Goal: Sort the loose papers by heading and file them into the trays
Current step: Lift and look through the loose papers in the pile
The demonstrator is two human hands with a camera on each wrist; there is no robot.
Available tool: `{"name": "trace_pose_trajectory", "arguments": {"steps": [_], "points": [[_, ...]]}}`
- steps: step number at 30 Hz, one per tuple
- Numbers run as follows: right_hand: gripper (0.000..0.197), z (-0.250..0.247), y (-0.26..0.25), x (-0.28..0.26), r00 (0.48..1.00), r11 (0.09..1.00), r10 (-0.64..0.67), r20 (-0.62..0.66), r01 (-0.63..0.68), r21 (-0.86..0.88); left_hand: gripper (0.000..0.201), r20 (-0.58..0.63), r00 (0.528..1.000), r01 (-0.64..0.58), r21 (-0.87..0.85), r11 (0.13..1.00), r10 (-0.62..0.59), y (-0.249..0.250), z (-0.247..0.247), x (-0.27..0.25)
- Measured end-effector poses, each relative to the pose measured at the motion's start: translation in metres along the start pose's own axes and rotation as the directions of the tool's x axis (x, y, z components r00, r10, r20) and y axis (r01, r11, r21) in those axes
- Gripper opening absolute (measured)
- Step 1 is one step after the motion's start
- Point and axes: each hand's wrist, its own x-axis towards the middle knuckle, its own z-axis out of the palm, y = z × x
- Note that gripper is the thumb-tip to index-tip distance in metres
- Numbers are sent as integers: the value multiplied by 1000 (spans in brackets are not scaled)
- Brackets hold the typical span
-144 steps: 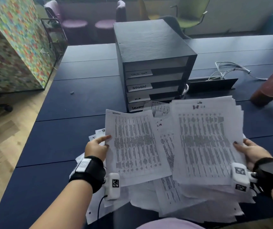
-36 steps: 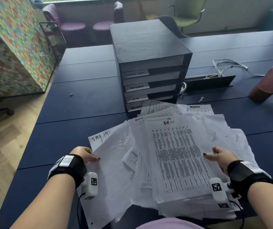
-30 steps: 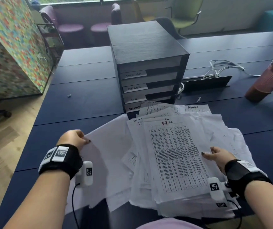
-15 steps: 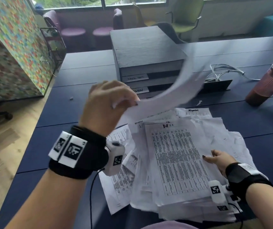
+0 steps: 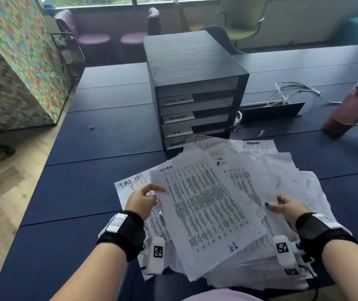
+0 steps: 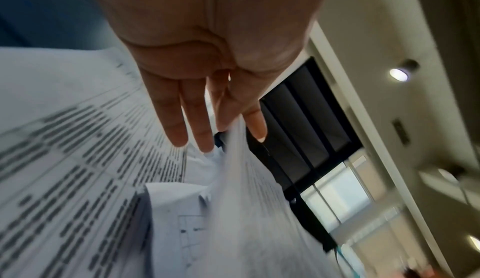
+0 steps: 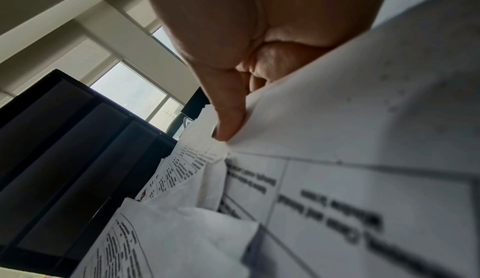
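Left hand point(image 5: 141, 200) pinches SECURITY sheet point(image 5: 204, 209) | right hand point(image 5: 287, 208) pinches pile point(image 5: 282, 183) | trays point(image 5: 195, 118) straight ahead, nearer left.

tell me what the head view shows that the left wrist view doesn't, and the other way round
Only the head view shows the right hand on the pile's right edge, the handwritten headings, SECURITY on the top sheet and TASK LIST on the sheet beneath, the tray labels, the red bottle and the white cable. Only the left wrist view shows the palm side of the left hand, with the sheet's edge passing between its fingers, and ceiling lights. Both show the left hand, the printed papers and the black tray unit.
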Motion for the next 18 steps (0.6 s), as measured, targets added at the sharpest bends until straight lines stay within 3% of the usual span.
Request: {"name": "trace_pose_trajectory", "arguments": {"steps": [2,4,7,11,13,18], "points": [[33,0,0,0,1000,1000,-11,-10,11,-4,30,-53,997,43,-203,978,-55,3,1,2],[35,0,1,0,1000,1000,-20,-14,20,1,30,-105,992,30,-282,959,-62,2,1,7],[24,0,1,0,1000,1000,-24,19,23,21,38,-145,989,-4,-202,979,-26,1,-1,16],[27,-1,4,2,999,998,-34,17,32,61,10,-162,986,-28,41,999,34,3,1,29],[23,-2,4,2,999,997,-35,17,34,76,10,-202,977,-56,79,995,71,2,2,34],[20,-11,3,3,999,975,-32,-42,41,217,15,-403,895,-163,102,981,191,14,1,39]]}}
